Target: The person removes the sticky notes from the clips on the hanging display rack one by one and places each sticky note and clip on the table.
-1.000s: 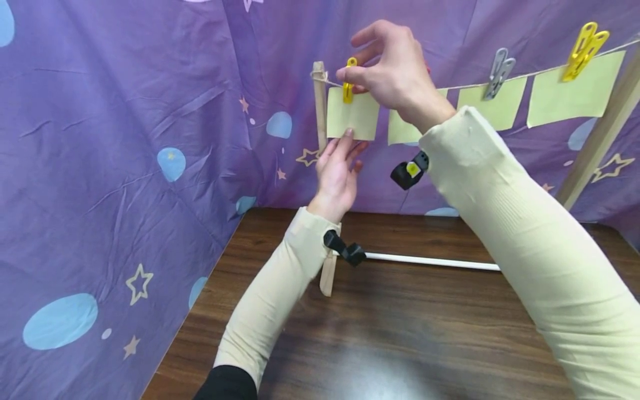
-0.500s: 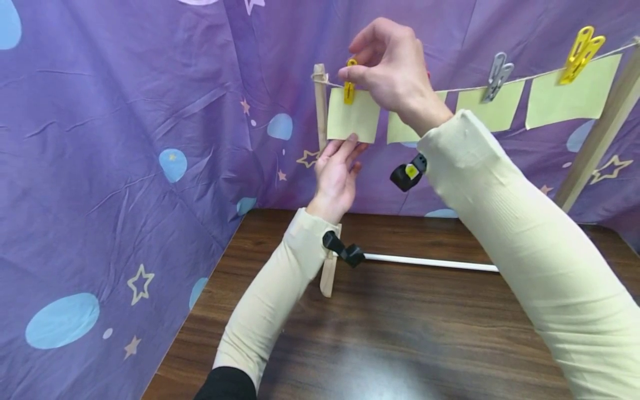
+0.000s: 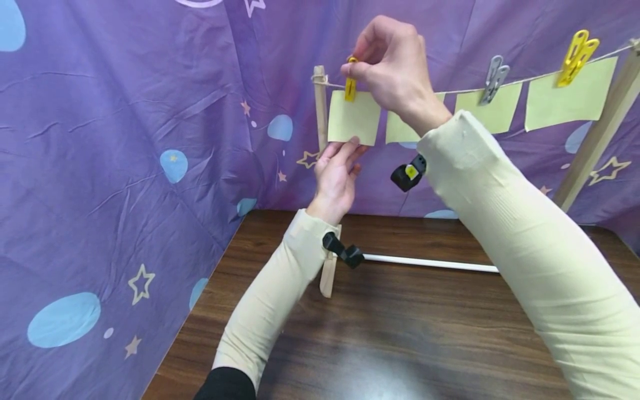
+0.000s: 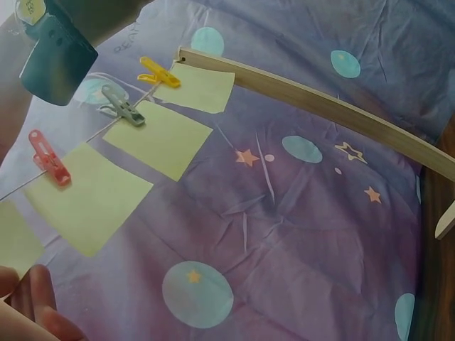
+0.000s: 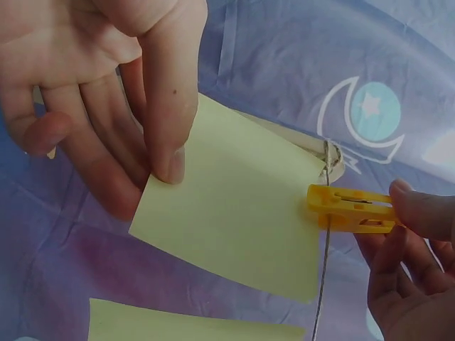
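Head view, principal item: one pale yellow-green sheet (image 3: pixel 353 122), leftmost of four, hanging at the string (image 3: pixel 460 90) just beside the left wooden post (image 3: pixel 321 105). Fitted at its upper edge: one yellow clip (image 3: pixel 350 89), its nose overlapping both sheet and string.

Right hand (image 3: pixel 397 69): thumb and fingers brought together, pinching the handle end of the yellow clip, above the string. Left hand (image 3: pixel 336 178): below the sheet, palm up, pinching the lower edge, thumb across the front and fingers behind, as the right wrist view confirms; its outer fingers are loosely bent.

Further along the string, left to right: a second sheet (image 3: pixel 400 130), partly covered by the right hand and forearm, with a red clip (image 4: pixel 50 158) seen in the left wrist view; a third sheet (image 3: pixel 487 111) under a grey clip (image 3: pixel 494 80); a fourth sheet (image 3: pixel 571 97) under another yellow clip (image 3: pixel 576 58), near the right wooden post (image 3: pixel 600 128).

Lower fittings: one white rod (image 3: pixel 430 261), running low across the dark wood-grain bench (image 3: pixel 400 328). Backing: purple cloth (image 3: pixel 125 194), printed with stars and blue spots. Sleeves: cream, both forearms, each with a black device at the wrist.
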### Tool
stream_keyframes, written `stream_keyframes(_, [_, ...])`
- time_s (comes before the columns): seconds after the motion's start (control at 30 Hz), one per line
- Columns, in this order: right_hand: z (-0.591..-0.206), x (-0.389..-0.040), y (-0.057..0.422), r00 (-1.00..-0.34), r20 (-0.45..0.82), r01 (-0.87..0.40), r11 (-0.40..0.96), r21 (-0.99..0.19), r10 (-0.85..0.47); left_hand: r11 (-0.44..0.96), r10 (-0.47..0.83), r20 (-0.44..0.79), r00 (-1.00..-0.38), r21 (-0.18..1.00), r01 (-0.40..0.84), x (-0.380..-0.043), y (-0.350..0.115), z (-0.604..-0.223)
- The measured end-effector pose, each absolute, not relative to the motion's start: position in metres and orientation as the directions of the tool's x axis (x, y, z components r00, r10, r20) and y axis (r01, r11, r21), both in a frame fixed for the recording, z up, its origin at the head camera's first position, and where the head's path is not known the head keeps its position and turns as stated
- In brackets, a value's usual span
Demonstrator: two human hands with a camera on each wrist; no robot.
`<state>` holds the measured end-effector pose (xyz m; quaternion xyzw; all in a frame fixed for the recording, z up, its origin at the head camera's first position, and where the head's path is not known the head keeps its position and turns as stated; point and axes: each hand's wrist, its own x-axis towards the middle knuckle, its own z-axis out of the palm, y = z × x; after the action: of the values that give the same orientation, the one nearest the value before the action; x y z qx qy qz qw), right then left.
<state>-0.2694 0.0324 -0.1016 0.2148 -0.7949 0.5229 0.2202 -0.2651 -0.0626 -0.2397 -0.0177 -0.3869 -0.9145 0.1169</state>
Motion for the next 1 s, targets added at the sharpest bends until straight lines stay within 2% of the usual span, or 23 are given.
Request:
stream_keyframes(0.47, [-0.097,-0.27,0.034,-0.727,0.683,-0.663,0.326,-0.674,-0.069,-0.631,-0.227,0.147,-0.963,0.73,0.261,-0.265,-0.064,-0.241])
stream_keyframes(1.0, [-0.095,-0.259,0.044,-0.689,0.724,-0.704,0.269,-0.658,-0.03,-0.575,-0.224,0.186,-0.957,0.767,0.284,-0.256,-0.069,-0.239])
